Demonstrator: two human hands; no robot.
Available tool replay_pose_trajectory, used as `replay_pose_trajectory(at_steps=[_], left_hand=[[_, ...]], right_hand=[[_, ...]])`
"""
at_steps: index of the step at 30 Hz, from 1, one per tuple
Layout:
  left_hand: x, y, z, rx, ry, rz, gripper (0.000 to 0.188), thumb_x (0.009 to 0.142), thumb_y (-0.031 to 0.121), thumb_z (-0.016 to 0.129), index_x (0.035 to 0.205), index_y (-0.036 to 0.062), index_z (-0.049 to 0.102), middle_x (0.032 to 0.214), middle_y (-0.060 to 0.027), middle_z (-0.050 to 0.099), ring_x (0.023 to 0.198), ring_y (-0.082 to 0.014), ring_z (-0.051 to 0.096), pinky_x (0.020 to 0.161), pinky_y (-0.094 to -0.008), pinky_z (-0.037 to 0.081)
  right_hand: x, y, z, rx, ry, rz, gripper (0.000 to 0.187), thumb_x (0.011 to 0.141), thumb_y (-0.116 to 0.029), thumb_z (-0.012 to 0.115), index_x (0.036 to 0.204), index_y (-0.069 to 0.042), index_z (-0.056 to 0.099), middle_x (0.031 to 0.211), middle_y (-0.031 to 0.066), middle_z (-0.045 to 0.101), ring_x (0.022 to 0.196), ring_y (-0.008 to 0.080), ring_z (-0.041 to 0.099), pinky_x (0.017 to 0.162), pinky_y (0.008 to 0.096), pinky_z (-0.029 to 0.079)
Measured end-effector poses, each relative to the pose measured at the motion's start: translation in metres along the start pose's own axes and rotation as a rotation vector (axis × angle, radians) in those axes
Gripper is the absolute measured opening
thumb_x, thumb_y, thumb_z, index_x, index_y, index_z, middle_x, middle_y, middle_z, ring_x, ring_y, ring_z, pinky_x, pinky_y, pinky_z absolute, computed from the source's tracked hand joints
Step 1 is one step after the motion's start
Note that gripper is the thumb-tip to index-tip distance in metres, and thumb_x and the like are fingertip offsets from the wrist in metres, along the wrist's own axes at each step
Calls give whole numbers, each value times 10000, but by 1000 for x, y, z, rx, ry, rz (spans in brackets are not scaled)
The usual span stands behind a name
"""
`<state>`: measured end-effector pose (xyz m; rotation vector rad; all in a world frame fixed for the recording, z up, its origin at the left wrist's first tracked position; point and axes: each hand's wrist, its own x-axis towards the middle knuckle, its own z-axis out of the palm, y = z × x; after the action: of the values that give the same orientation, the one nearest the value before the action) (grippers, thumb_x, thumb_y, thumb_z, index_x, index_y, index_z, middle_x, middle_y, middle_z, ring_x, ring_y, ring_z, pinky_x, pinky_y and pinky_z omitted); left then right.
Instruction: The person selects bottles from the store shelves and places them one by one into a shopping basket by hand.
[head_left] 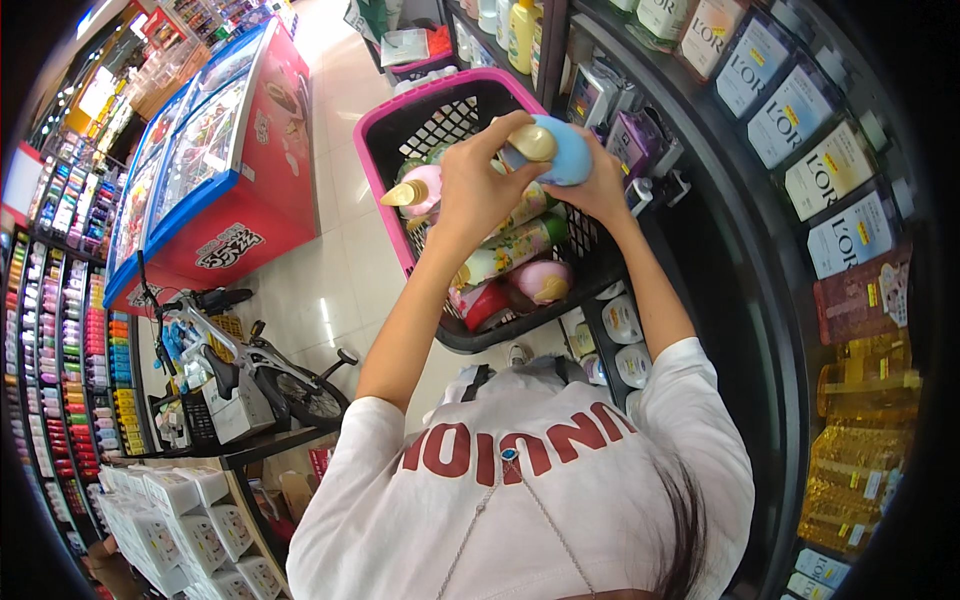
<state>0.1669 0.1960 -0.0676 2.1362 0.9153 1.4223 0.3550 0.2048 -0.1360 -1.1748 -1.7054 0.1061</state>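
Observation:
Above the shopping basket [372,160], black with a bright pink rim, I hold a light blue bottle [570,155] with a gold cap [534,143]. My left hand [478,185] has its thumb and fingers closed around the cap end. Around the bottle's body, my right hand [598,185] is wrapped from the right side. Inside the basket, a pink bottle with a gold pointed top [408,192] stands by my left wrist. Green-and-yellow patterned bottles [510,252], a round pink bottle [543,281] and a red container [487,305] lie lower down. My hands hide part of the contents.
Shelves at the right hold pump bottles [790,115] and gold packages [860,450]. White tubs [622,320] line the low shelf by my right elbow. A red-and-blue chest freezer [240,190] and a bicycle [265,375] stand at the left, with stacked white boxes [190,530] nearer me.

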Motion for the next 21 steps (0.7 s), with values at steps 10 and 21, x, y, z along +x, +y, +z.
replay_pose_trajectory(at_steps=[10,21], left_hand=[[-9,-71,15,59,126,-228,435,622,120,779,1026,67,628,746,-146,640,603,-225,613,598,-311,483],[-32,-101,41,-3,79,-508,439,705,37,737,1113,6,577,865,-108,667,773,-108,629,669,-238,510]], right_hand=[[16,55,63,98,-221,15,707,497,-157,798,1151,-164,530,1038,110,634,935,319,611,774,388,506],[13,99,81,6,-370,77,732,486,-115,808,1162,-198,538,1115,73,611,1008,292,589,824,384,492]])
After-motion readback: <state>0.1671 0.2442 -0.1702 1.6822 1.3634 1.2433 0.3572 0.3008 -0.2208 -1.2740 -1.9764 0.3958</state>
